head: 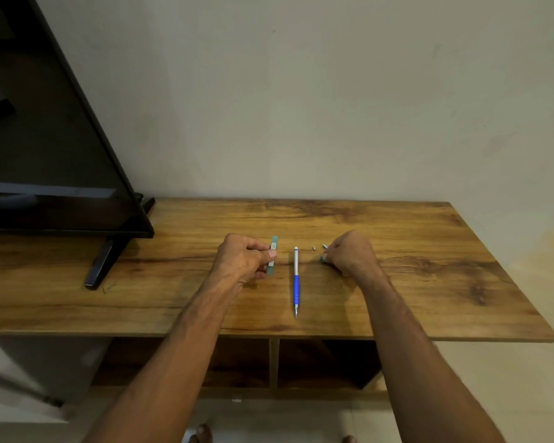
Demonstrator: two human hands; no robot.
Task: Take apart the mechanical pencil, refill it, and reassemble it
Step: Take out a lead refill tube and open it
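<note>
Centrally, between both hands, the slim mechanical pencil [296,276] lies flat on the wood-grain tabletop [429,282], long axis running away from the person, blue grip and metal tip nearest them. The left hand [240,260] pinches a flat teal lead case [274,243], contents unseen; the right hand [349,254], fingers curled, pinches a small teal piece [323,259], two tiny metal bits [314,247] just beyond its fingertips.
</note>
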